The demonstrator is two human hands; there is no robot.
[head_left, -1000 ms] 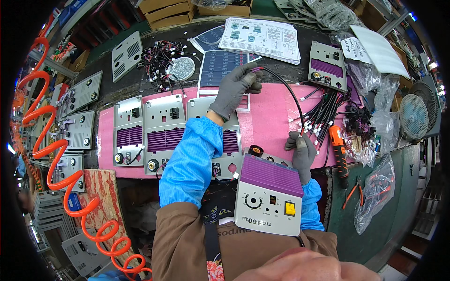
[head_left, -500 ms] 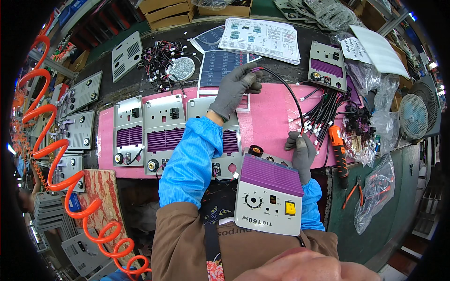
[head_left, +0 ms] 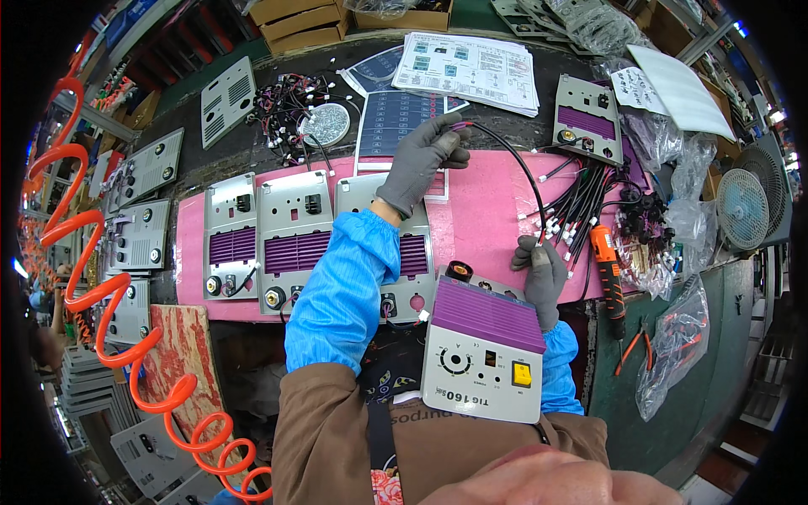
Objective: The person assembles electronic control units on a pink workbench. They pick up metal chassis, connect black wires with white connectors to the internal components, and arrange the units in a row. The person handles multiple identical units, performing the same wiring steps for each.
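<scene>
Head view: The left hand (head_left: 418, 166) grips the upper end of a black cable (head_left: 528, 175); the right hand (head_left: 545, 282) pinches the lower end, near the far right corner of the grey-and-purple panel (head_left: 449, 390). The panel is in front of the torso, near the pink mat (head_left: 488, 198); its support is unclear. Excess pull between the hands may strain the cable ends. Forearm movement may tip the panel. Nearby bundled leads (head_left: 593, 198) may snag the cable.

Left grip (head_left: 425, 164) pinches at upper centre, its forearm (head_left: 343, 282) slanting up; right grip (head_left: 544, 276) curls right of centre.
</scene>
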